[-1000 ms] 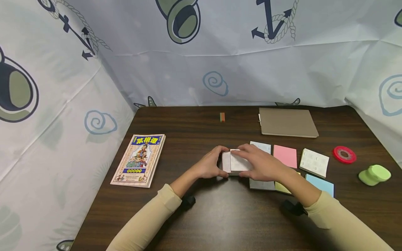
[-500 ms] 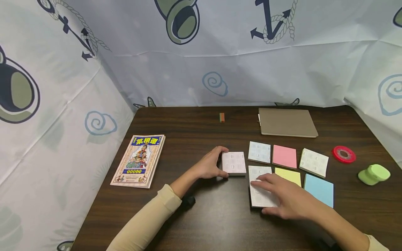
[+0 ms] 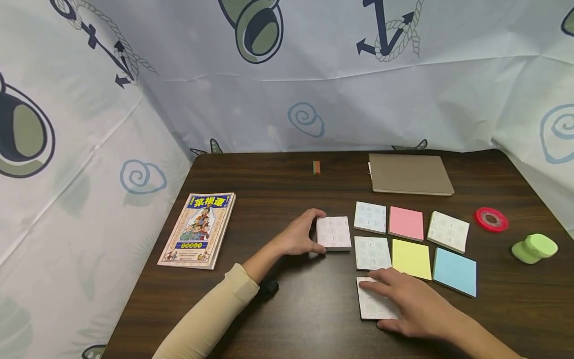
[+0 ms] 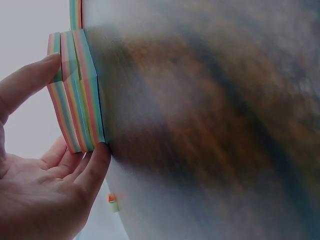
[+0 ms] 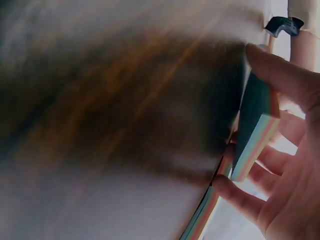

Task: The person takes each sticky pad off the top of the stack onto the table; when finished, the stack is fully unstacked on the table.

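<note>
- Our left hand (image 3: 299, 238) curls round the left edge of a pale pink note pad (image 3: 334, 232) near the middle of the dark wooden table (image 3: 287, 309); the left wrist view shows thumb and fingers (image 4: 95, 170) bracketing the pad's rainbow-striped side.
- Our right hand (image 3: 410, 304) lies over a white note pad (image 3: 369, 298) at the near edge of the spread, fingers (image 3: 376, 286) narrow and laid across its top, thumb at its near side; the right wrist view shows fingers wrapped about the pad's striped edge.
- The white note pad sits just in front of a second white pad (image 3: 372, 253), apart from the pink one held by the left hand.
- Beside these lie more pads in two rows: a pale blue pad (image 3: 370, 217), a pink pad (image 3: 406, 223) and a cream pad (image 3: 449, 232) behind; a yellow pad (image 3: 411, 259) and a sky-blue pad (image 3: 455, 271) in front.
- A brown notebook (image 3: 410, 174) rests at the far side of the table, with a small striped block (image 3: 316, 167) well to its left.
- A colourful paperback (image 3: 198, 228) lies near the table's left edge.
- A red tape roll (image 3: 491, 220) and a green stamp-like tool (image 3: 534, 249) sit at the right.
- A nautical-print cloth (image 3: 314, 75) hangs behind and beside the table.
</note>
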Tool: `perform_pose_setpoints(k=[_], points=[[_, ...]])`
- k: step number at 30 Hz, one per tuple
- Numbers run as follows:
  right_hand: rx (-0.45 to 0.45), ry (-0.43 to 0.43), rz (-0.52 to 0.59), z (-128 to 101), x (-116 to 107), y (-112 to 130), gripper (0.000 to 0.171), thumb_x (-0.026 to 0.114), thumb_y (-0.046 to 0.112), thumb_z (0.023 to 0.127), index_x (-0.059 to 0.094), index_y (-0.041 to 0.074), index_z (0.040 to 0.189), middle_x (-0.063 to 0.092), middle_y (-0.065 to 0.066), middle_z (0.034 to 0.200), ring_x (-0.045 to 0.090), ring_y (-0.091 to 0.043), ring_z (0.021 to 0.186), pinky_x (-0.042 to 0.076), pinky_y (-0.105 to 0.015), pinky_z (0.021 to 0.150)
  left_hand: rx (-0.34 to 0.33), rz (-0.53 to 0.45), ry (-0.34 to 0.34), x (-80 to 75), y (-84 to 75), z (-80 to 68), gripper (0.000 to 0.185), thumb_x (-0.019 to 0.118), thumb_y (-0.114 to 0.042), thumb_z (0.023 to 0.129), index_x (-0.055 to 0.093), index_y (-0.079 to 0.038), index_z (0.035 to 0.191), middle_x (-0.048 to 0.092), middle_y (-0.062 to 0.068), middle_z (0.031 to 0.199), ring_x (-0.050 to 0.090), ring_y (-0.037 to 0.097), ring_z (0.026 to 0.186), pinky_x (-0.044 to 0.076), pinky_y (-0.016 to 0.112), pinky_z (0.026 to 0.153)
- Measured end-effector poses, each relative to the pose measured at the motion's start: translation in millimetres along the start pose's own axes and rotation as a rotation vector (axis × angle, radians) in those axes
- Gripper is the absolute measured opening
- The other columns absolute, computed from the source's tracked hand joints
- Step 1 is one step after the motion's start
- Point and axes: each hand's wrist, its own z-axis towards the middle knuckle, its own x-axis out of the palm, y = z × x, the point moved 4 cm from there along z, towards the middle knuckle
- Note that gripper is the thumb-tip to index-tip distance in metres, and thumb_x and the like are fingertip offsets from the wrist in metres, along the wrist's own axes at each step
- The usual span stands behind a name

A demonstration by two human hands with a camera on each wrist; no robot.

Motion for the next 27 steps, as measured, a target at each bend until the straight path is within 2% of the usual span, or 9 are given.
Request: perform_pose_setpoints(k=[7,12,16,22,27], points=[[0.075,0.099,-0.012,2,2,-1,0.069,0.075,0.059,0.077,0.057,0.029,0.137,0.055,0.0,0.133,0.055,-0.02,0.116,0.05,-0.046,0.089,-0.001,-0.01,0.005,-0.8,-1.5,-0.2,0.083,0.089,-0.016,0.071,0.043,-0.006,0.138,0.049,0.008,0.136,0.047,0.024,0.125,0.036,0.039,0.105],[0.094,0.128,-0.031,2,1,1,0.067,0.071,0.063,0.079,0.058,0.029,0.136,0.054,0.0,0.135,0.053,-0.02,0.118,0.049,-0.046,0.091,-0.003,-0.012,0.004,-1.0,-2.2,-0.5,0.082,0.089,-0.016,0.071,0.043,-0.006,0.138,0.049,0.008,0.136,0.047,0.024,0.125,0.036,0.039,0.105],[0.059,0.064,-0.05,5,-9,3,0.064,0.072,0.061,0.079,0.061,0.027,0.132,0.056,0.003,0.132,0.054,-0.017,0.116,0.05,-0.044,0.089,-0.008,-0.014,0.004,-0.7,-2.2,-0.7,0.083,0.09,-0.016,0.071,0.043,-0.007,0.138,0.048,0.007,0.137,0.047,0.024,0.125,0.036,0.039,0.105],[-0.015,-0.077,-0.061,22,-36,-2,0.057,0.078,0.048,0.08,0.065,0.021,0.128,0.059,0.002,0.126,0.059,-0.015,0.11,0.053,-0.04,0.083,-0.004,-0.005,-0.003,-0.8,-1.8,-0.6,0.083,0.09,-0.016,0.07,0.043,-0.007,0.138,0.049,0.007,0.136,0.048,0.023,0.124,0.036,0.039,0.105],[-0.01,-0.085,-0.034,50,-48,-13,0.055,0.077,0.043,0.083,0.064,0.018,0.13,0.059,0.001,0.128,0.06,-0.016,0.111,0.053,-0.04,0.082,0.005,0.006,-0.009,-0.1,-1.6,-0.1,0.082,0.09,-0.016,0.07,0.044,-0.006,0.137,0.05,0.007,0.134,0.049,0.022,0.121,0.037,0.038,0.103]])
